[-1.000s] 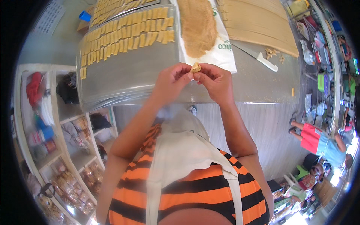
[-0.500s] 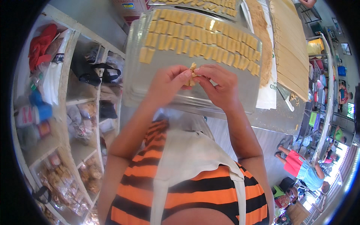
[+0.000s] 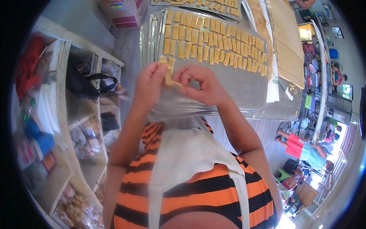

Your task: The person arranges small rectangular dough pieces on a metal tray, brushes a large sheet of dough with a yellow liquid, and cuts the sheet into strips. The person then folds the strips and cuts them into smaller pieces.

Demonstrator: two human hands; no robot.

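Note:
A bent strip of pale yellow dough is stretched between my two hands over the near left part of a metal baking tray. My left hand pinches it between thumb and fingers; whether more strips lie in that hand is hidden. The thumb and fingers of my right hand are closed at the other end of the strip. Rows of short dough strips lie flat on the far half of the tray. Two more strips lie just beyond my left fingertips.
Several trays are stacked under this one, and another tray of strips lies beyond. To the right are a sheet of dough cut into strips and a white-handled tool. Shelves with bags stand at left; people are farther right.
My hands have moved left and apart, from a bunched clump of dough to a strip drawn out between them. The whole view has shifted slightly.

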